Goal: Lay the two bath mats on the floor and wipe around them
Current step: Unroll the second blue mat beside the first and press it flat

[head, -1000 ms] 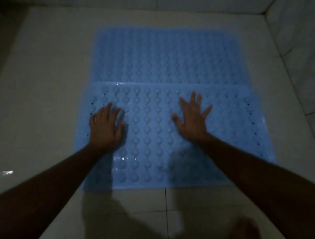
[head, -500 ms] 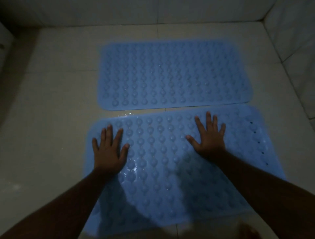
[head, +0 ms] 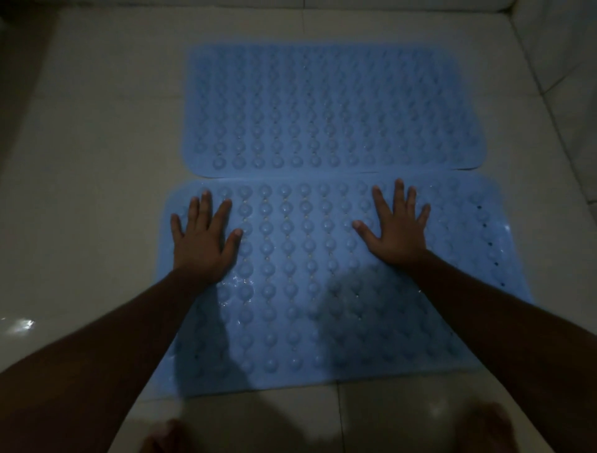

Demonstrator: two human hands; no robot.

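Note:
Two blue studded bath mats lie flat on the pale tiled floor (head: 97,168), long sides facing each other. The far mat (head: 329,106) reaches toward the back wall. The near mat (head: 300,291) lies right behind it, its far edge touching or slightly under the far mat's near edge. My left hand (head: 203,239) rests palm down on the near mat's left part, fingers spread. My right hand (head: 397,226) presses flat on its right-centre part, fingers spread too. Neither hand holds anything.
White tiled walls rise along the back (head: 403,4) and the right side (head: 562,51). A dark strip runs down the far left (head: 19,84). My knees or feet show dimly at the bottom edge (head: 484,430). A wet glint marks the floor at left (head: 22,325).
Half a second ago a strip of floor showed between the mats; now the near mat has been pushed forward against the far one, both hands still flat on it.

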